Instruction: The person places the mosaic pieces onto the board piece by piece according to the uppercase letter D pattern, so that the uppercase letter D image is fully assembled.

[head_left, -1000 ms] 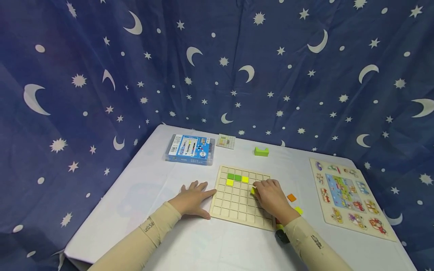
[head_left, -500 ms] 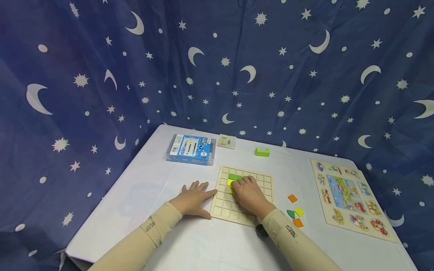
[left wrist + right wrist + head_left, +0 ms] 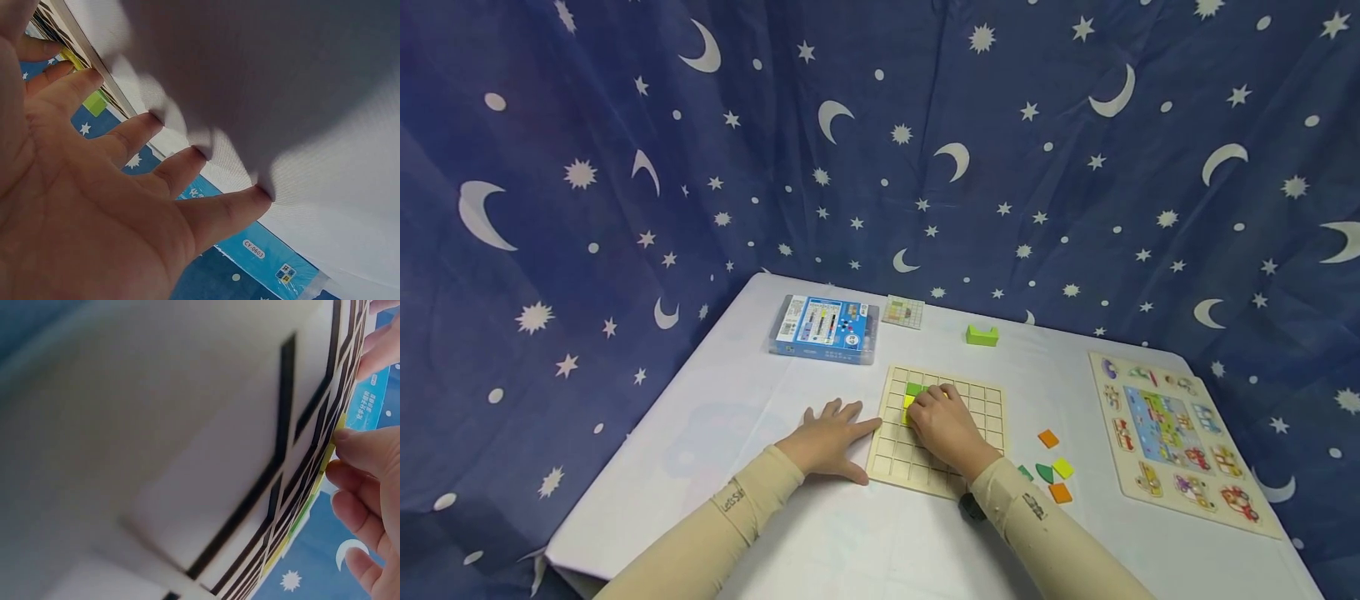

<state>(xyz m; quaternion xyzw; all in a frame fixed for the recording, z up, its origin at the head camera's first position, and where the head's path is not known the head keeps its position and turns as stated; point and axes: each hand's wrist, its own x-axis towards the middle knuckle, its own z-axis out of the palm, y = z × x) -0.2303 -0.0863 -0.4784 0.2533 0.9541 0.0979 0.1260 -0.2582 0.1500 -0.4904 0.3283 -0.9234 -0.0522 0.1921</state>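
A square wooden grid board (image 3: 898, 473) lies on the table. My left hand (image 3: 827, 440) rests at its left edge, fingers spread, index fingertip and thumb close against the rim. Over the upper left cells, my right hand (image 3: 947, 425) pinches a yellow square tile (image 3: 906, 417) with thumb and fingertips, down at the grid. Directly above that tile sits another yellow tile (image 3: 909, 402), with a green tile (image 3: 914, 389) in the row beyond. The right hand covers part of the tiles beside these. In the right wrist view, the thumb (image 3: 359, 447) touches the yellow tile.
Right of the board lie loose pieces: an orange tile (image 3: 1048, 438), a yellow tile (image 3: 1063, 467), a green curved piece (image 3: 1044, 472) and others. A picture puzzle board (image 3: 1112, 462) is farther right. Behind are a blue box (image 3: 823, 329), a pattern card (image 3: 903, 312) and a green block (image 3: 982, 336).
My right hand has moved left across the board with the yellow tile, from the right-hand cells to just below the other yellow tile. The left hand has stayed put.
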